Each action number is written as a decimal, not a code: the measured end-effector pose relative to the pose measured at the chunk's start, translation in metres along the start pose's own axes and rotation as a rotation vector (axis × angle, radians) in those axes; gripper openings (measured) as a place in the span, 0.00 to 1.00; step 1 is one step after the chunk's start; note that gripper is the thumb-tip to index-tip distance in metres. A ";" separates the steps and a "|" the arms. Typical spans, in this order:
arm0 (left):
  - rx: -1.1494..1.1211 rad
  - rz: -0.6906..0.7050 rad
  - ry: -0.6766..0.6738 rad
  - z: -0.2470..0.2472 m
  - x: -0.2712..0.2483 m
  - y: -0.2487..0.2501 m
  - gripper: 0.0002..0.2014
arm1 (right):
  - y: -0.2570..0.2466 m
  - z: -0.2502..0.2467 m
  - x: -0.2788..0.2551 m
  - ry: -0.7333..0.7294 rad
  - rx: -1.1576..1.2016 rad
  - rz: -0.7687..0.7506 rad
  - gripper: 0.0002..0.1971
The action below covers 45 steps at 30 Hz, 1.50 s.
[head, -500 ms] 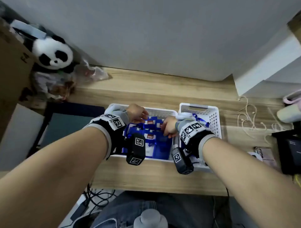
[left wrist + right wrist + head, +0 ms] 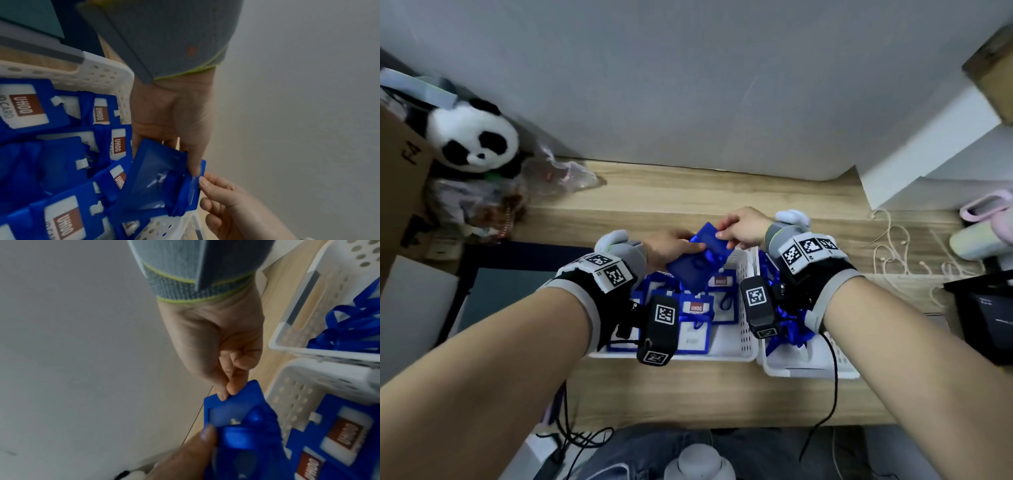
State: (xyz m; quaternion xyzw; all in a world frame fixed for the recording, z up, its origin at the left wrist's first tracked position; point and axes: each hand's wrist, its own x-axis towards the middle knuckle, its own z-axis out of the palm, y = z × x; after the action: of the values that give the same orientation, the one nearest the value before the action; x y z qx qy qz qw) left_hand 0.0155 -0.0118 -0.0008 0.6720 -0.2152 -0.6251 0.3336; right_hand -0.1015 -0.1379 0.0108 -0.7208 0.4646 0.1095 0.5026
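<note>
- We are gripping the blue badge holder with the left hand, fingers curled round its edge, above the far corner of the left basket.
- We are pinching its top corner with the right hand, fingertips only; a tug could slip it free.
- We are risking a snag of its lanyard, or a drop into the right basket.

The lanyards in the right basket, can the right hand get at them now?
Likely yes, once freed: the right hand pinches the blue card holder that the left hand also holds. The basket is open on top and nothing covers the lanyards.
</note>
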 end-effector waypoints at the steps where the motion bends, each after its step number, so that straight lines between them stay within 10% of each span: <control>1: 0.014 0.018 0.050 -0.001 0.001 0.000 0.05 | 0.000 0.000 0.000 0.016 0.042 -0.030 0.11; 11: -0.035 0.064 0.233 -0.009 0.007 -0.003 0.12 | 0.009 0.007 0.001 -0.047 -0.163 -0.210 0.05; 18: -0.139 0.058 0.109 -0.031 0.000 -0.008 0.11 | 0.021 -0.011 0.011 0.172 0.256 0.088 0.11; 27: -0.178 0.075 0.159 -0.032 -0.006 0.003 0.17 | 0.005 -0.002 -0.007 -0.310 0.434 -0.029 0.10; 34: -0.236 0.082 0.139 -0.040 -0.004 -0.006 0.18 | 0.010 -0.001 -0.002 -0.262 0.391 -0.060 0.07; 41: -0.063 0.019 -0.129 -0.036 -0.016 0.003 0.15 | 0.002 -0.017 0.006 0.127 0.802 0.126 0.14; 45: 0.188 -0.024 0.129 -0.039 -0.010 0.004 0.21 | -0.001 -0.033 0.010 0.163 0.945 0.141 0.17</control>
State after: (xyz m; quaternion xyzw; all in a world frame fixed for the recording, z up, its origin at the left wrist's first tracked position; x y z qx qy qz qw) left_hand 0.0531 -0.0005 0.0089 0.7416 -0.2433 -0.5616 0.2747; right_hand -0.1051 -0.1706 0.0207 -0.3867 0.5491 -0.1366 0.7282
